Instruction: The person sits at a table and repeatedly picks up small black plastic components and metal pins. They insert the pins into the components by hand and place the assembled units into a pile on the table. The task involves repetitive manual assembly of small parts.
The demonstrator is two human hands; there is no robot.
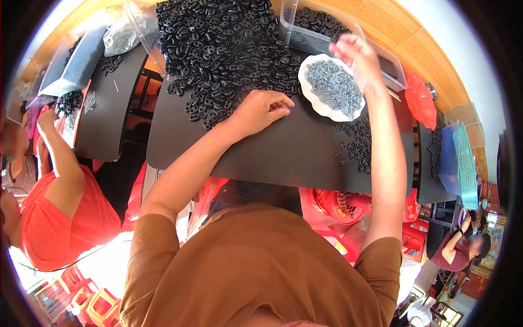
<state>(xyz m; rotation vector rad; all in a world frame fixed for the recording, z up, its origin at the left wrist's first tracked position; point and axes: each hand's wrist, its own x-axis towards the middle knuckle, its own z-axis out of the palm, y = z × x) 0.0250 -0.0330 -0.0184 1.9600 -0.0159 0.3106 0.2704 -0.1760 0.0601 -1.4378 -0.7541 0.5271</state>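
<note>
My right hand [357, 54] is raised above the far rim of a white scalloped dish [305, 87], beside a clear plastic bin [381, 52]. Its fingers are pinched together, with a small black piece [336, 39] at the tips. Small shiny metal parts [333, 86] fill the dish. My left hand [260, 113] rests at the near edge of a large heap of black oval plastic pieces with holes [218, 49]. The thumb and forefinger stand slightly apart, and nothing shows between them. Smaller black parts [359, 144] lie under my right forearm.
A red leaf-shaped dish [422, 101] stands right of the bin. Farther right are a blue container [451, 150] and a green basket [466, 163]. A person in red [71, 212] works at another dark table [103, 120] on the left. Another person [457, 250] is at far right.
</note>
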